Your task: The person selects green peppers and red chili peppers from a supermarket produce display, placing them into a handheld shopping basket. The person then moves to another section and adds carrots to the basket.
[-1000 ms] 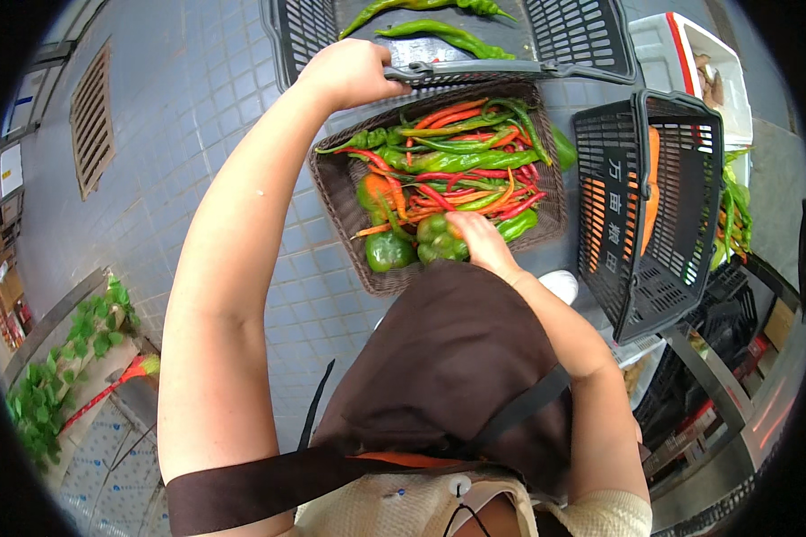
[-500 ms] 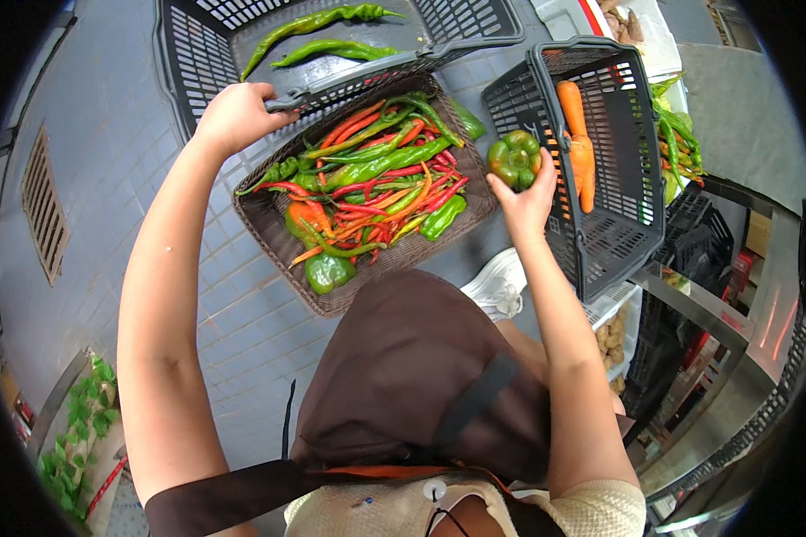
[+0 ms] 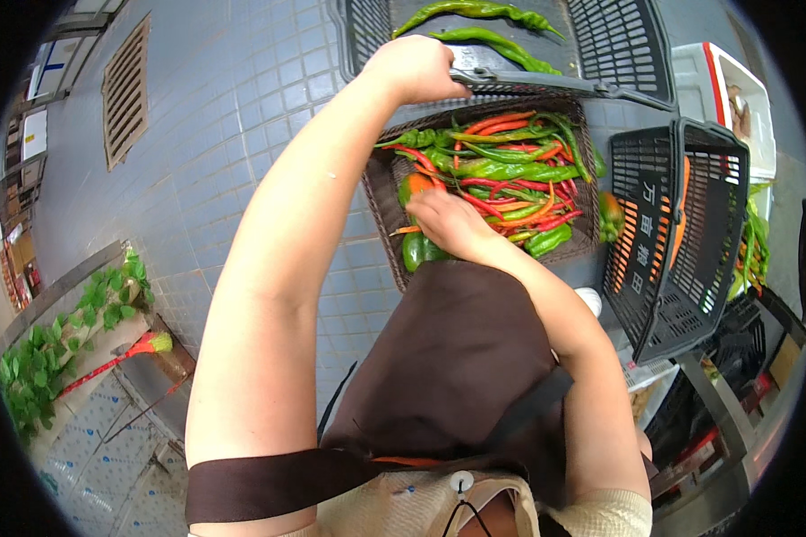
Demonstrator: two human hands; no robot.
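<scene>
My left hand [image 3: 412,70] is closed round the near rim and handle of a black plastic basket [image 3: 591,88], which holds two long green peppers [image 3: 493,46]. Below it lies a brown woven basket [image 3: 387,234], full of mixed red, orange and green chili peppers [image 3: 519,170]. Over its near left part, my right hand [image 3: 452,222] lies with fingers stretched out, touching the peppers. Beside those fingers are an orange-green bell pepper [image 3: 415,186] and a green bell pepper [image 3: 419,251]. Another green and orange bell pepper [image 3: 611,217] lies outside the woven basket, on its right.
A second black basket [image 3: 658,322] with carrots [image 3: 682,210] stands tilted at right. Behind it are a white box [image 3: 734,107] of root vegetables and more green peppers [image 3: 754,251]. At left are a floor drain grate [image 3: 127,94] and green leaves [image 3: 72,331] by a ledge.
My right hand has let go of the bell pepper beside the black basket and moved left onto the peppers in the woven basket. The left hand keeps its hold. The view has turned left.
</scene>
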